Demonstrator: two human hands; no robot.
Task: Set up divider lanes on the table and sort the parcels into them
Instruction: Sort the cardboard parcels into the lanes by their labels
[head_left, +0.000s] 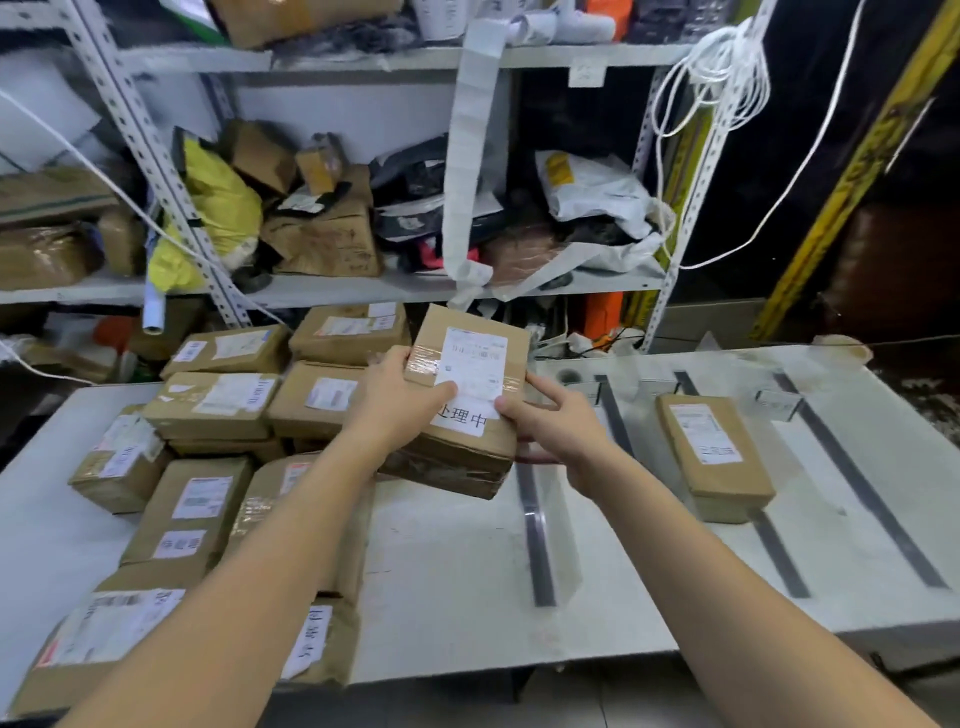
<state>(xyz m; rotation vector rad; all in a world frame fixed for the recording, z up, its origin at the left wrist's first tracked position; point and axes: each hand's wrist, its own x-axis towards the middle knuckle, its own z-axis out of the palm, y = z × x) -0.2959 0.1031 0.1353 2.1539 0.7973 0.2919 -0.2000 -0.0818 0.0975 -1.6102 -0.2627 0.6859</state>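
White table (441, 571) with parcel pile (208, 405), dark divider strips (537, 545), lone parcel (711, 452)

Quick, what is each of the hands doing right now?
Left hand: holds the brown parcel at its left edge, thumb on top.
Right hand: holds the same parcel at its right edge.

Can't read the tiny print on the white paper label (474, 364) stuck on the brown cardboard parcel (452, 460), too blurry.

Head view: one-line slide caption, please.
A labelled parcel held by left hand and right hand over the table, between parcel pile and divider lanes.
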